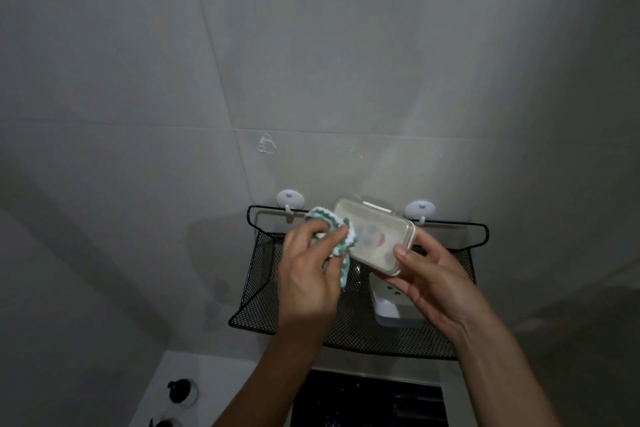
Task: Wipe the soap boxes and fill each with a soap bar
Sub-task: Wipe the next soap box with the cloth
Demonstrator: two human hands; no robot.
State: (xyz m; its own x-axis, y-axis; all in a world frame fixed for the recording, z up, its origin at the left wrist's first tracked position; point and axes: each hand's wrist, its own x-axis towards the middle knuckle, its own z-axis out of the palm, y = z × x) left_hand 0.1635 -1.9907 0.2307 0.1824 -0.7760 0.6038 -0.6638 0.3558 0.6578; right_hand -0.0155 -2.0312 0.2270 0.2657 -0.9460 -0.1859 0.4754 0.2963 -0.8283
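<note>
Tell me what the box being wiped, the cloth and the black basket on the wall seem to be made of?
The soap box looks like smooth, milky, translucent plastic with a slight sheen. The cloth seems a fluffy terry or microfibre weave, green and white, bunched softly. The basket appears to be black coated metal mesh on a wire frame.

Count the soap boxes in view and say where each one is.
2. One soap box is held up in the right hand while the left hand wipes it with a cloth. Another box sits in the mesh basket, partly hidden.
</note>
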